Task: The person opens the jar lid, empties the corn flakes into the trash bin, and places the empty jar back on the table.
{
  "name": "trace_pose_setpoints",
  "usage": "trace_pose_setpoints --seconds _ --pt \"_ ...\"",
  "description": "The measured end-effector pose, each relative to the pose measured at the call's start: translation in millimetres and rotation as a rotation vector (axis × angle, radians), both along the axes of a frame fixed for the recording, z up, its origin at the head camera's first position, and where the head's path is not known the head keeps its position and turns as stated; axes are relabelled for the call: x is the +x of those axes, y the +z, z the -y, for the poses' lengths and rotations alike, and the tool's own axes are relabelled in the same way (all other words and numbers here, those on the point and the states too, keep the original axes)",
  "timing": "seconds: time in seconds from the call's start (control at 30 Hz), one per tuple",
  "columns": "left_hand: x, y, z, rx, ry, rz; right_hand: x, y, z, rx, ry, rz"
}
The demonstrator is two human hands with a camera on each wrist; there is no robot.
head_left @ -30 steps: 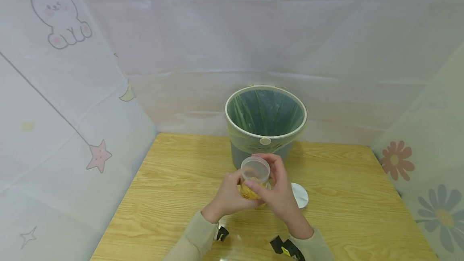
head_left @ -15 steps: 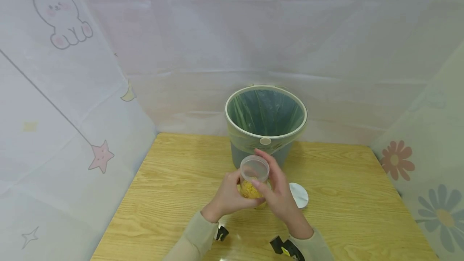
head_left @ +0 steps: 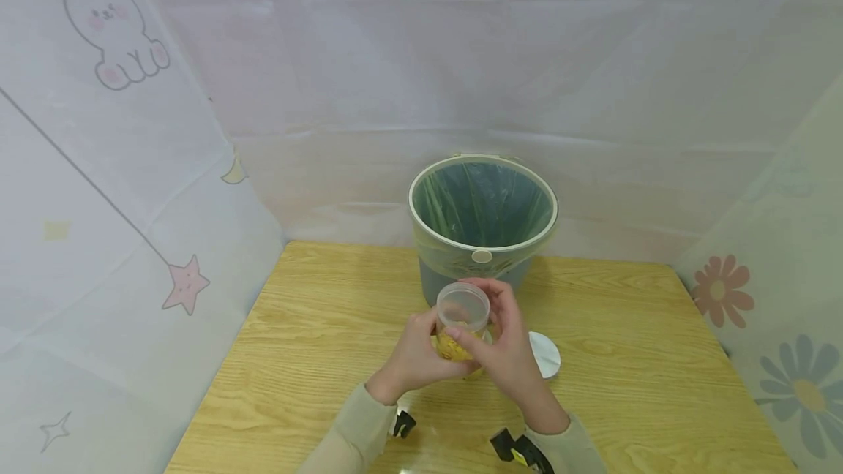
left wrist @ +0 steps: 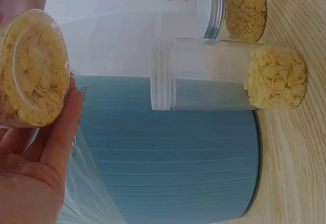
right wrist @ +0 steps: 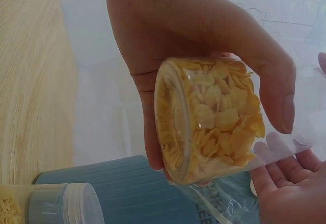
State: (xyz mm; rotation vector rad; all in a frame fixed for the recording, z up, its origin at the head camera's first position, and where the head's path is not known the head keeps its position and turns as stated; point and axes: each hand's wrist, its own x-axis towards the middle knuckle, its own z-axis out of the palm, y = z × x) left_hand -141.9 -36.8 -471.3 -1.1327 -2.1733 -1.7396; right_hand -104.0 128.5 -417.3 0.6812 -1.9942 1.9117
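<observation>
"Gripping low, it's the left hand [head_left: 421, 353], thumb and fingers clamped round the lower part of the held jar [head_left: 463, 306]!"

"And the right hand [head_left: 508, 357]?"

"Up top! Thumb on the near side, fingers curled round the far side of the clear upper part. Both hands are on it!"

"So where does that put the jar?"

"Off the tabletop [head_left: 316, 328], just to the near side of the bucket [head_left: 437, 284], with yellow flakes [right wrist: 229, 117] in its lower part."

"Anyone else on the field?"

"Oh yes! A standing jar [left wrist: 204, 76], upright, flakes at its bottom, mostly hidden by the hands in the head view. Just to its right, a metal-lidded jar [left wrist: 245, 12] with flakes too."

"And that bucket?"

"At the far side, with a see-through liner [head_left: 484, 203] inside!"
</observation>
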Motion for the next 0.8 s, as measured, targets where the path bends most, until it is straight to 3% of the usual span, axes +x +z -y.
trace_pose_setpoints --seconds 0.2,0.5,0.8 --pt "2.4 2.2 0.8 -0.009 -0.005 0.064 -0.2 0.0 -1.5 -0.008 0.022 -0.013" --pt "2.6 2.0 1.2 -0.010 -0.004 0.082 0.3 1.7 -1.9 -0.088 0.009 -0.059" --pt "0.6 0.8 6.0 -0.011 0.007 0.091 -2.2 2.9 -3.2 -0.218 -0.036 -0.199"
